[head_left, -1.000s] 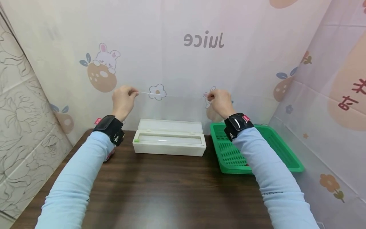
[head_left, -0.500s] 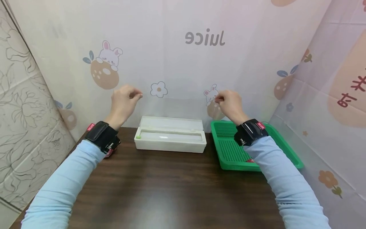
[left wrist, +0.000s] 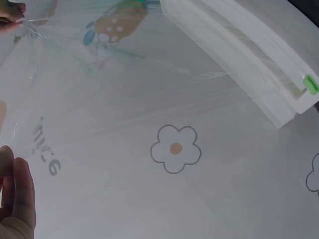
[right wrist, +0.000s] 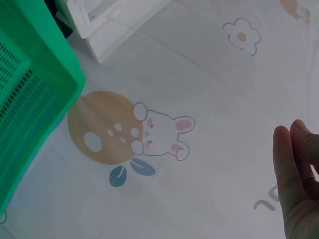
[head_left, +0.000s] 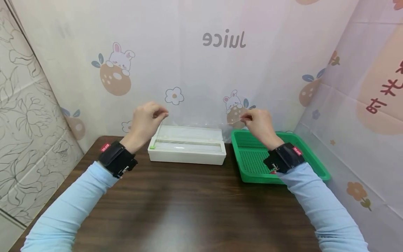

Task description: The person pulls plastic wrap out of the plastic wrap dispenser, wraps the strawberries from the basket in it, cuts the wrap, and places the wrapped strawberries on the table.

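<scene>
A sheet of clear cling film [left wrist: 75, 79] hangs stretched between the two hands, faint in the head view and plainer in the left wrist view. Its left corner is pinched between thumb and fingers of the left hand [head_left: 145, 120]. The right hand [head_left: 259, 126] pinches the other corner, where the film bunches into creases. Both hands are raised above the table's far side. Below and between them stands a white cling film dispenser [head_left: 187, 157] with its lid tipped back. A green slide cutter [head_left: 152, 147] sits at its left end. The film's lower edge cannot be made out.
A green plastic basket [head_left: 258, 180] stands at the right, under the right forearm, with a small red thing partly hidden in it. The dark wooden table [head_left: 189, 206] meets a printed cloth backdrop [head_left: 195, 70] behind and on the right.
Both hands have come lower and shifted right, the right hand farther, so they are slightly wider apart than a second ago. The film between them stays held. Dispenser and basket stay in place.
</scene>
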Available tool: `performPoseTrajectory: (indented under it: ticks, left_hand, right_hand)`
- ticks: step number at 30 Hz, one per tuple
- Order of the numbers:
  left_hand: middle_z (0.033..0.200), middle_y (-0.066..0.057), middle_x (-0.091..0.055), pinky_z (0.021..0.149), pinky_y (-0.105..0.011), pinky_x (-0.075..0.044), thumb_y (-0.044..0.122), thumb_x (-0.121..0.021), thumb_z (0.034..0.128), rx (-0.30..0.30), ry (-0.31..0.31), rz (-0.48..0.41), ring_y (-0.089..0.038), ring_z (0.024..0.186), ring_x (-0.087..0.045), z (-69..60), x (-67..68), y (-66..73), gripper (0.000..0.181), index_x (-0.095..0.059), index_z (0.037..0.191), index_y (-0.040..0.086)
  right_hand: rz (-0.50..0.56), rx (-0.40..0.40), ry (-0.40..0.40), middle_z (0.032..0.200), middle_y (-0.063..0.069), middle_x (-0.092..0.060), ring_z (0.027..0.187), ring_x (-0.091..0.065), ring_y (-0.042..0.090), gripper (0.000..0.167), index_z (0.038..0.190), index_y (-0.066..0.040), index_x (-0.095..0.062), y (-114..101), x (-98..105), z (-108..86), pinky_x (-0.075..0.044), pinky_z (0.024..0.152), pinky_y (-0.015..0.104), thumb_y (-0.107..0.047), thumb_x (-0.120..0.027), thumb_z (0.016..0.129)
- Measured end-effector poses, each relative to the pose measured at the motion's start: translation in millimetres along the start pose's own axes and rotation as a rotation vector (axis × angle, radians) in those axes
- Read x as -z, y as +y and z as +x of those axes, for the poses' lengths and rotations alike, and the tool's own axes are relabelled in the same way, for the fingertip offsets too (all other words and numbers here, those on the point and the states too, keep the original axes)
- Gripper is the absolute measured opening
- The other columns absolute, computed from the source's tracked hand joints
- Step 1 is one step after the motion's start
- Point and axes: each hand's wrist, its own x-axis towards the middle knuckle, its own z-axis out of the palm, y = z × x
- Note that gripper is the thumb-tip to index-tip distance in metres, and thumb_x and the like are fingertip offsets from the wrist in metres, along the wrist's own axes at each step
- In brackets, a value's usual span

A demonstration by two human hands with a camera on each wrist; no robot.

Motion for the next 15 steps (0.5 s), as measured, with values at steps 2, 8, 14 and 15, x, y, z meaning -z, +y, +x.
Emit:
performPoseTrajectory:
  ticks: [2,8,14,15]
  left_hand:
    - [0.079,-0.009,-0.064,0.067,-0.032,-0.048,0.006,-0.066,0.0825,-0.011,-0.002,-0.015,-0.02,0.073,-0.059,-7.3,4.2,-0.4,0.006,-0.069,0.085,0.002]
    - [0.075,-0.005,-0.063,0.066,-0.029,-0.049,0.004,-0.068,0.0796,-0.034,0.013,0.024,-0.016,0.07,-0.059,-40.2,24.3,-5.9,0.005,-0.07,0.084,0.004]
    - [0.07,0.003,-0.059,0.055,-0.013,-0.033,0.002,-0.074,0.0718,-0.12,-0.016,0.077,-0.005,0.059,-0.045,-80.9,39.8,-8.1,0.011,-0.071,0.08,0.008]
    - [0.07,0.005,-0.059,0.054,-0.012,-0.031,0.001,-0.075,0.0703,-0.132,-0.035,0.074,-0.003,0.058,-0.043,-87.0,42.6,-8.5,0.013,-0.071,0.079,0.009]
  right_hand:
    - [-0.001,0.041,0.005,0.084,0.017,-0.068,0.074,-0.061,0.029,0.013,0.089,0.0,-0.071,-1,1,-10.2,-0.044,0.066,0.039,-0.004,-0.059,0.087]
    - [-0.016,0.144,0.034,0.077,0.011,-0.065,0.068,-0.06,0.024,0.008,0.086,-0.003,-0.072,-5,3,-44.8,-0.045,0.061,0.036,-0.004,-0.065,0.082]
    - [-0.016,0.257,0.026,0.074,0.004,-0.063,0.066,-0.061,0.017,0.01,0.084,-0.005,-0.072,-16,0,-78.9,-0.048,0.057,0.03,0.001,-0.067,0.078]
    - [-0.011,0.279,0.016,0.074,0.003,-0.064,0.066,-0.061,0.016,0.011,0.083,-0.005,-0.072,-17,-1,-83.8,-0.049,0.057,0.028,0.002,-0.068,0.077]
